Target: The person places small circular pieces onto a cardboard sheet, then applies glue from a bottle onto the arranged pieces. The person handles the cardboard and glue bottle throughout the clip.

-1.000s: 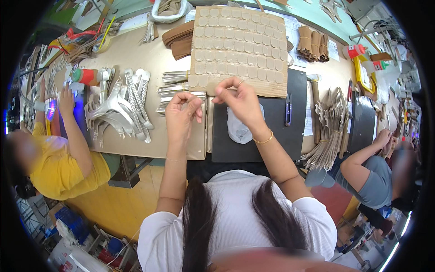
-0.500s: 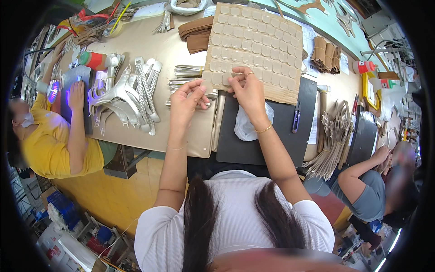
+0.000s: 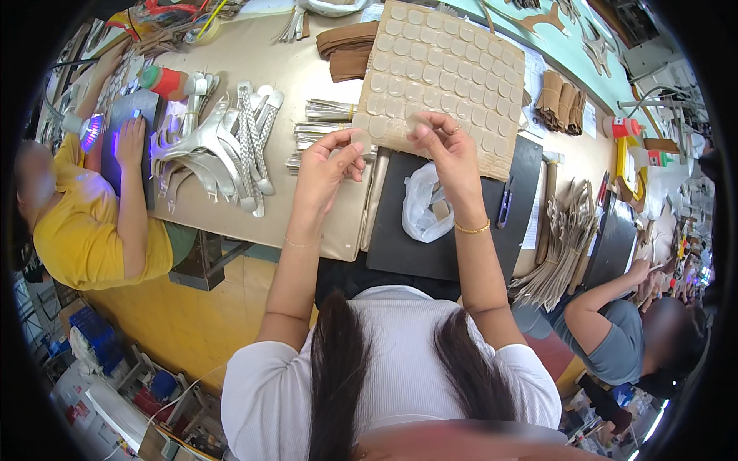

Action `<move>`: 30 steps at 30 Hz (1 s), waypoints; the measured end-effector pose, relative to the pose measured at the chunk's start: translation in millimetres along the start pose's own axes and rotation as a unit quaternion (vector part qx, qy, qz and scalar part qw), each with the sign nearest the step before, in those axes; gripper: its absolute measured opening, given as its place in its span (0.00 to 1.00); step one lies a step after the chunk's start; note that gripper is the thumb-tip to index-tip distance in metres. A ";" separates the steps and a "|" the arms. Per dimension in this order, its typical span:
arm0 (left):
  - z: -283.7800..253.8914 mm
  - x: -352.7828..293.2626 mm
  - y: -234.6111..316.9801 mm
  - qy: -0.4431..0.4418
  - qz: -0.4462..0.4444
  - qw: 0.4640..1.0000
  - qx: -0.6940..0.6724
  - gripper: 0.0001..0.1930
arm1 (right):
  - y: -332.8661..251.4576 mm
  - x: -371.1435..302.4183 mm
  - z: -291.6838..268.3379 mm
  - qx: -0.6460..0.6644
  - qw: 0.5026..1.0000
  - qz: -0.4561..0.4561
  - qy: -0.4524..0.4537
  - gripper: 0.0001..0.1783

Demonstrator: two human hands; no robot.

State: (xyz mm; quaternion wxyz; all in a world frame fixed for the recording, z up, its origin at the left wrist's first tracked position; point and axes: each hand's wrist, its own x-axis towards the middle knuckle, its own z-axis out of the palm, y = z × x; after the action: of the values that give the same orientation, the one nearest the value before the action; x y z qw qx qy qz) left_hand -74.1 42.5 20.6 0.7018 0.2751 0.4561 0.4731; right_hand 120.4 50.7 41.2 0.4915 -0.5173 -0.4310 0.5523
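Between the thumb and finger of my left hand (image 3: 324, 170) is a thin, beige translucent disc (image 3: 360, 139). My right hand (image 3: 450, 157) pinches a similar rounded disc (image 3: 416, 121) at the lower edge of a brown cardboard sheet (image 3: 500, 170). Rows of beige rounded pads (image 3: 430, 60) cover that sheet. Beneath my right hand, a white plastic bag (image 3: 419, 219) lies on a black mat (image 3: 400, 257), with a pale disc showing in it.
Bundles of thin strips (image 3: 327, 111) lie left of the sheet; silvery straps (image 3: 211, 146) are farther left. A purple cutter (image 3: 504, 206), a hammer (image 3: 549, 188) and beige strips (image 3: 565, 238) lie right. Co-workers sit at both sides, one in a yellow shirt (image 3: 92, 230).
My right hand has moved right, and a disc now shows clearly in its fingers. The disc in my left hand is more visible. The whole view has shifted slightly.
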 end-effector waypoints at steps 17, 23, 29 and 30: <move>-6.7 0.1 -2.0 0.008 0.009 0.999 0.047 0.13 | 2.1 31.4 -1.9 -0.415 0.901 -0.110 -0.057 0.08; -11.0 2.1 -2.6 0.006 0.011 0.999 0.047 0.13 | 10.6 39.0 6.7 -0.441 0.887 -0.136 -0.029 0.08; -8.1 3.6 -1.6 0.019 0.011 0.999 0.041 0.15 | 16.7 39.8 7.2 -0.506 0.842 -0.185 -0.029 0.06; -7.0 3.5 -1.4 0.018 0.018 0.999 0.036 0.15 | 16.1 39.6 7.8 -0.514 0.831 -0.214 -0.019 0.06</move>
State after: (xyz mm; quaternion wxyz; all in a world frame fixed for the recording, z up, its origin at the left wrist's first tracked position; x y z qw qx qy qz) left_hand -79.4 44.8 15.1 0.6744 0.2996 0.4801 0.4742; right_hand 111.8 87.7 20.2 0.2525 -0.5797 -0.7616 0.1419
